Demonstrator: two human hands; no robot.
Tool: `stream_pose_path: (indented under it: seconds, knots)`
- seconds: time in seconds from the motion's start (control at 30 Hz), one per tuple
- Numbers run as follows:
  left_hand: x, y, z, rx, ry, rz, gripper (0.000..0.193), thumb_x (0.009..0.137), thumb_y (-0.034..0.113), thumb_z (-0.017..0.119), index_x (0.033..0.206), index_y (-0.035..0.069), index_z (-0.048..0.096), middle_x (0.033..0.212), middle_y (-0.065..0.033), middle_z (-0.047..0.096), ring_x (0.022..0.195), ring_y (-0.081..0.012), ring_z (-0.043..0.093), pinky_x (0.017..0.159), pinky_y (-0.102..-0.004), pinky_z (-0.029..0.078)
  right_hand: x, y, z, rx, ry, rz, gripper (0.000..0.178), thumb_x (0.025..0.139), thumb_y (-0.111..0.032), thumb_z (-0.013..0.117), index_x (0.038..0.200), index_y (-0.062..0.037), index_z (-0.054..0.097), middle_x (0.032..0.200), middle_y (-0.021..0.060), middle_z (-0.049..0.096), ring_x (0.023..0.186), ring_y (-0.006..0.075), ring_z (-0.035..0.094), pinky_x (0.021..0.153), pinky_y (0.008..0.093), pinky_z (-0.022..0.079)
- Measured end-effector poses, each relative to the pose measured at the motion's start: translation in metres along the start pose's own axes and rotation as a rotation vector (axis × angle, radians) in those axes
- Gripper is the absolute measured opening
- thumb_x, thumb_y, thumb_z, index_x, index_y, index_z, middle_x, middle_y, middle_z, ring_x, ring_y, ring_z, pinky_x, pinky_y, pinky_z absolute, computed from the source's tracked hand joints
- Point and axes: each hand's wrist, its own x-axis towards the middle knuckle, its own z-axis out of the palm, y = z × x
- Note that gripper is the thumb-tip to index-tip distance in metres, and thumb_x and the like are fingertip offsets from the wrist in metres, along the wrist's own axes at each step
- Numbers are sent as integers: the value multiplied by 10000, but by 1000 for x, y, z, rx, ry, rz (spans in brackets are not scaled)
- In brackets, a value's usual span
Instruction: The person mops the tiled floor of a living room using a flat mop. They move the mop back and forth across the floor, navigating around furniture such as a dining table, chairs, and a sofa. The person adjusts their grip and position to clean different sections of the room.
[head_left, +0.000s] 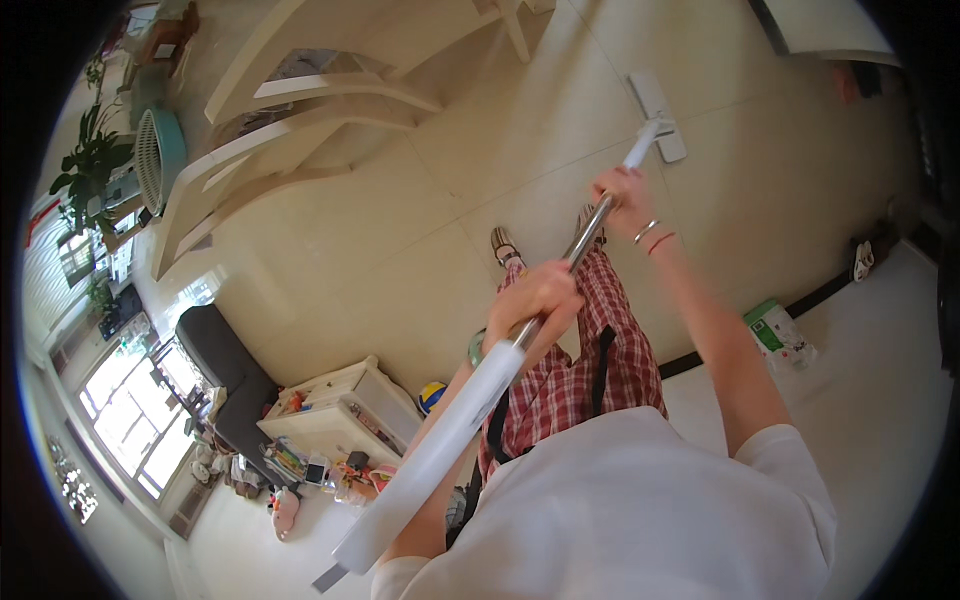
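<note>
A flat mop with a white-sleeved, shiny metal pole runs diagonally in front of my body. Its white rectangular head rests on the tiled floor ahead and to the right. My left hand, with a green bangle at the wrist, is wrapped round the metal stretch of the pole just above the white sleeve. Farther down toward the mop head, my right hand grips the same pole; a silver bangle and a red string circle that wrist. Some blur softens the right forearm.
Pale wooden chairs stand at the far left. A cabinet, a yellow-and-blue ball and a dark sofa are on the left. At the right, a green-and-white package lies by the wall, with shoes beyond.
</note>
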Motion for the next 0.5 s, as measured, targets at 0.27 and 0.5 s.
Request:
stream_pose_path:
  seconds: [0.27,0.5]
  knots:
    - [10,2,-28,-46,129,-98,140,837,-71,556,749,36,534,762,-39,582,795,-184,575,1001,-484,393,37,-26,16,24,124,3,94,758,-214,644,706,-165,583,722,-5,618,847,220,600,803,463,409]
    - [-35,67,-84,165,129,-98,256,772,-108,587,647,55,435,633,-31,551,682,-209,592,927,-491,441,53,-138,46,149,117,-50,132,783,-220,648,705,-158,562,707,2,590,843,216,596,873,503,402]
